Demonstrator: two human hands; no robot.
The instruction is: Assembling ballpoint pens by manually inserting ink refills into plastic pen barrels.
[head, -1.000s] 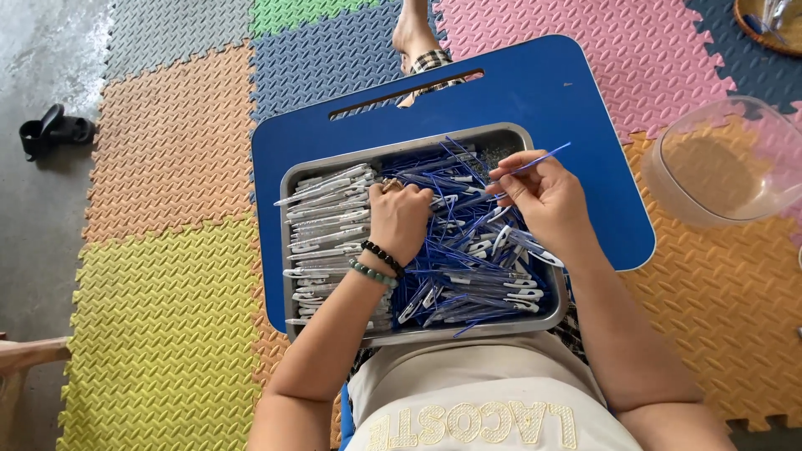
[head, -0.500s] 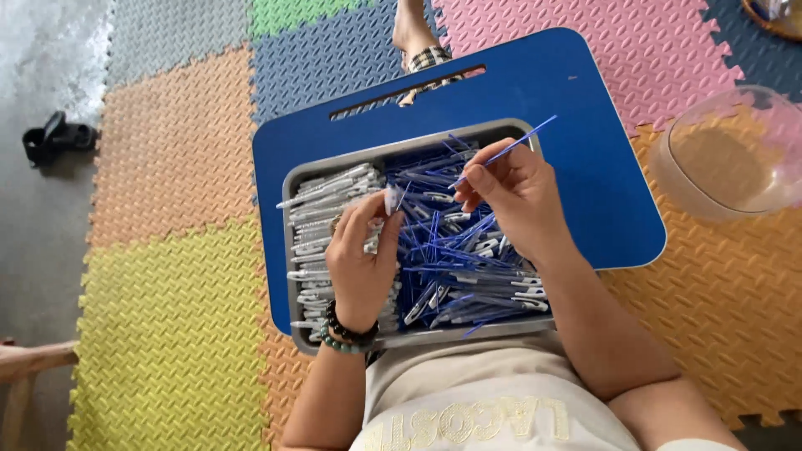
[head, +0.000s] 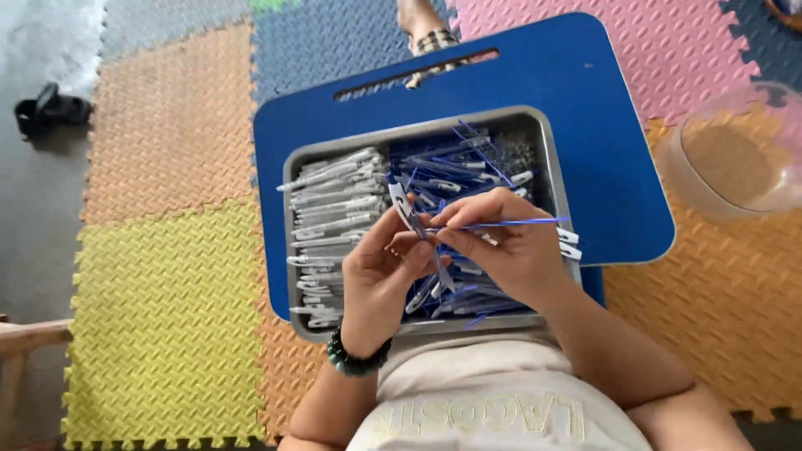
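Note:
A grey metal tray (head: pixel 551 159) rests on a blue lap desk (head: pixel 601 108). Its left side holds several white pen barrels (head: pixel 334 200); its right side holds a heap of thin blue refills (head: pixel 451 163). My left hand (head: pixel 386 271) holds one white pen barrel (head: pixel 403 205) upright above the tray. My right hand (head: pixel 510 250) pinches a thin blue refill (head: pixel 518 222), held level with its tip meeting the barrel. Both hands hover close together over the tray's middle.
Coloured foam puzzle mats (head: pixel 167 276) cover the floor. A clear plastic bowl (head: pixel 735 154) sits on the mat to the right. A bare foot (head: pixel 422 21) shows beyond the desk. A black object (head: pixel 50 108) lies at far left, wooden furniture (head: pixel 25 342) at lower left.
My left hand lifted from the tray with a white barrel. My right hand brought the blue refill down and left until it met the barrel.

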